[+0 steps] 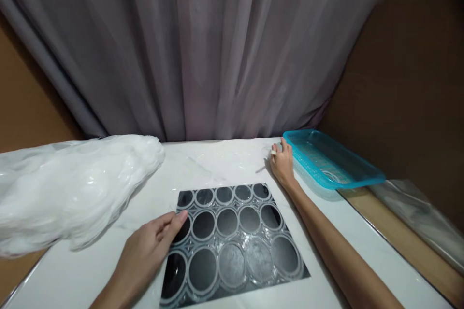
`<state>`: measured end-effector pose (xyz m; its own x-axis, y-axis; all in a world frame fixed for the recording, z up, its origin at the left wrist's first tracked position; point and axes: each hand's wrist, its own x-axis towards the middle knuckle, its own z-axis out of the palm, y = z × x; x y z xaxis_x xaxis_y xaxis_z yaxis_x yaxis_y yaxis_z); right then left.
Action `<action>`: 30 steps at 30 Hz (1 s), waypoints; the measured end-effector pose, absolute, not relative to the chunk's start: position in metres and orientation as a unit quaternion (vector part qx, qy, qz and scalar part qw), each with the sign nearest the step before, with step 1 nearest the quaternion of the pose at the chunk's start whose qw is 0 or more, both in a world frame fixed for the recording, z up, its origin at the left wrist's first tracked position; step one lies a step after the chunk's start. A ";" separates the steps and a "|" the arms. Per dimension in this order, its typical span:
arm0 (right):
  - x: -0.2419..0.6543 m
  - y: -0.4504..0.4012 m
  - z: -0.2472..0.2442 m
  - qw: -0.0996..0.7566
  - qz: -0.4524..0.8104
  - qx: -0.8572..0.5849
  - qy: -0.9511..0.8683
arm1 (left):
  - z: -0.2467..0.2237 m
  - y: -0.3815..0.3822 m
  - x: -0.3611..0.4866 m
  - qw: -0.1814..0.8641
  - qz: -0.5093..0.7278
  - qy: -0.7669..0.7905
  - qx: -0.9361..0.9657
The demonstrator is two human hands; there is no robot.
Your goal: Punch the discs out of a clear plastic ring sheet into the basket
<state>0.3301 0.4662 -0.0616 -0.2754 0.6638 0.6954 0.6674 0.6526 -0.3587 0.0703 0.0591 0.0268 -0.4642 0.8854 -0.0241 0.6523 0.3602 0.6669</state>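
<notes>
A black sheet printed with rows of grey-ringed circles lies on the white table, with glossy glare on its lower part. My left hand is at its left edge, the thumb on top and the other fingers curled beside and under the edge. Farther off, my right hand is closed next to the near-left side of a blue plastic basket. A small pale bit shows at its fingers, and what it holds is too small to name. Just left of that hand lies a thin grey strip.
A big bundle of white, shiny plastic rests on the left of the white table. Clear plastic film lies on a brown board at the right. Grey curtains hang behind the table's far edge.
</notes>
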 end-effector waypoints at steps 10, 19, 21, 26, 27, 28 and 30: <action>0.380 0.342 -0.009 0.350 0.120 -0.305 -0.877 | 0.019 0.049 0.055 0.187 0.197 0.713 0.647; 0.428 0.244 0.004 0.137 0.363 -0.300 -0.872 | 0.024 0.033 0.066 0.246 0.204 0.701 0.638; 0.423 0.246 0.002 0.124 0.335 -0.297 -0.886 | 0.029 0.034 0.066 0.258 0.186 0.702 0.637; 0.409 0.241 -0.005 0.137 0.289 -0.254 -0.913 | 0.039 0.036 0.065 0.254 0.168 0.686 0.661; 0.409 0.237 -0.005 0.147 0.283 -0.251 -0.914 | 0.041 0.035 0.065 0.256 0.169 0.683 0.662; 0.409 0.234 -0.005 0.156 0.276 -0.251 -0.915 | 0.044 0.035 0.066 0.255 0.173 0.681 0.664; 0.411 0.230 -0.004 0.172 0.260 -0.253 -0.916 | 0.048 0.034 0.067 0.227 0.194 0.683 0.667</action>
